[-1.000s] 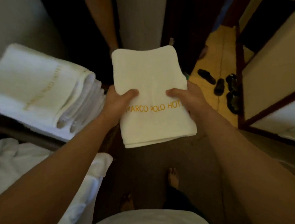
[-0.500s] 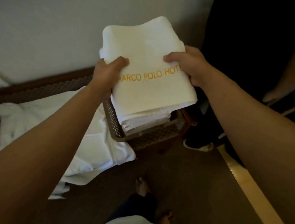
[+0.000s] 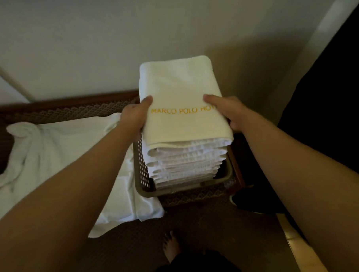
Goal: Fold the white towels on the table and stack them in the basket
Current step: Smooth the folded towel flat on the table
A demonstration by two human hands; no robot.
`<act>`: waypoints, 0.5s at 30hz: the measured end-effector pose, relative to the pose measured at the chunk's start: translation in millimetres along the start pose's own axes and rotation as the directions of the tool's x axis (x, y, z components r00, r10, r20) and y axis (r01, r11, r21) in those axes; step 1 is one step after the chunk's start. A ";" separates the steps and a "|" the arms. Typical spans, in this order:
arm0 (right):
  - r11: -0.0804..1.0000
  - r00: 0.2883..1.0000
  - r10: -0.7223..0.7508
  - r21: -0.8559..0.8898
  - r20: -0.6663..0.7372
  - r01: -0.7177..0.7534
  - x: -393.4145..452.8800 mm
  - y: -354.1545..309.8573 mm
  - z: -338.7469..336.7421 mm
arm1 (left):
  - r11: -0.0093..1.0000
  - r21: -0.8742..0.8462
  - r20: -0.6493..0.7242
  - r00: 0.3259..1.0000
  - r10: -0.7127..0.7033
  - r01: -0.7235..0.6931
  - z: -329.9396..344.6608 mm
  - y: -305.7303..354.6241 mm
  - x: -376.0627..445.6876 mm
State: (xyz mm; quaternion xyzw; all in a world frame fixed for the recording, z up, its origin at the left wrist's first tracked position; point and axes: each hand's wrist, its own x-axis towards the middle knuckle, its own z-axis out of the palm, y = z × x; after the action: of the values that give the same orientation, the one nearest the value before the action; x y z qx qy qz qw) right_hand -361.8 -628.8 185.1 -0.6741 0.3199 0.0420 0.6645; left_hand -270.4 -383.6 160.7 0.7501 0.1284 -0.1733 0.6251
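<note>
A folded white towel (image 3: 180,90) with gold "MARCO POLO HOT" lettering lies on top of a tall stack of folded towels (image 3: 186,162) in a brown perforated basket (image 3: 142,176). My left hand (image 3: 135,117) grips the towel's left edge, thumb on top. My right hand (image 3: 228,111) grips its right edge the same way. The stack rises well above the basket's rim.
Unfolded white towels (image 3: 58,157) lie crumpled on the dark patterned table (image 3: 70,114) left of the basket, one hanging over the front edge. A pale wall stands right behind. My bare foot (image 3: 171,246) is on the floor below; a dark shoe (image 3: 251,200) sits at the right.
I turned from the open floor toward the basket, carrying the folded towel in both hands. It has come down onto the top of the stack.
</note>
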 end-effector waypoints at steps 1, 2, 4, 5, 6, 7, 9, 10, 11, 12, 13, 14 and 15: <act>1.000 0.999 -0.003 -0.003 0.035 0.003 1.4 0.5 -3.4 | 0.999 0.032 -0.010 1.000 0.023 -0.023 0.3 -3.1 -0.9; 1.000 0.996 -0.005 -0.008 0.086 0.005 1.4 -1.0 -7.3 | 0.997 0.066 0.008 0.999 0.036 -0.036 0.5 -3.7 -3.1; 0.999 0.974 0.022 -0.049 0.227 -0.011 -1.3 -2.7 -18.0 | 0.993 0.116 0.102 0.994 0.023 -0.035 1.1 -3.7 -12.1; 0.996 0.950 0.048 -0.091 0.308 -0.020 -2.6 -2.3 -22.5 | 0.991 0.132 0.138 0.990 0.013 -0.032 1.0 -5.4 -15.9; 0.991 0.923 0.071 -0.134 0.378 -0.022 -3.8 -1.2 -26.4 | 0.989 0.141 0.149 0.989 0.013 -0.034 1.2 -8.0 -19.8; 0.985 0.900 0.088 -0.170 0.426 -0.016 -4.8 -0.3 -30.3 | 0.990 0.135 0.138 0.990 0.013 -0.031 1.4 -11.2 -22.3; 0.980 0.891 0.094 -0.199 0.445 -0.004 -3.0 -0.2 -33.9 | 0.995 0.089 0.074 0.997 0.030 -0.037 4.4 -13.2 -32.1; 0.981 0.902 0.091 -0.194 0.422 -0.009 -2.1 -0.6 -34.3 | 0.996 0.074 0.032 0.998 0.045 -0.047 7.0 -15.2 -35.6; 0.982 0.916 0.095 -0.187 0.390 -0.023 0.0 -0.5 -34.7 | 0.996 0.073 -0.009 0.998 0.056 -0.055 9.3 -18.8 -36.7; 0.979 0.926 0.112 -0.199 0.361 -0.041 2.0 1.5 -34.9 | 0.995 0.085 -0.040 0.997 0.063 -0.059 11.9 -23.7 -37.0; 0.970 0.929 0.142 -0.235 0.342 -0.062 3.7 4.2 -35.0 | 0.992 0.111 -0.055 0.996 0.066 -0.060 13.7 -26.8 -38.6; 0.956 0.926 0.176 -0.283 0.333 -0.080 5.6 6.5 -35.4 | 0.987 0.150 -0.057 0.996 0.065 -0.056 15.0 -28.6 -38.7; 0.941 0.923 0.203 -0.324 0.328 -0.092 7.4 8.0 -36.3 | 0.981 0.188 -0.039 0.998 0.051 -0.043 15.9 -28.4 -38.2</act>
State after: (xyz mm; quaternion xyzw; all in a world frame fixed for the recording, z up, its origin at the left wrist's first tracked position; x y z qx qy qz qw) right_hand -373.2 -664.4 178.7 -0.7224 0.2344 0.2626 0.5951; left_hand -318.3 -393.1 148.9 0.8118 0.1074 -0.1534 0.5531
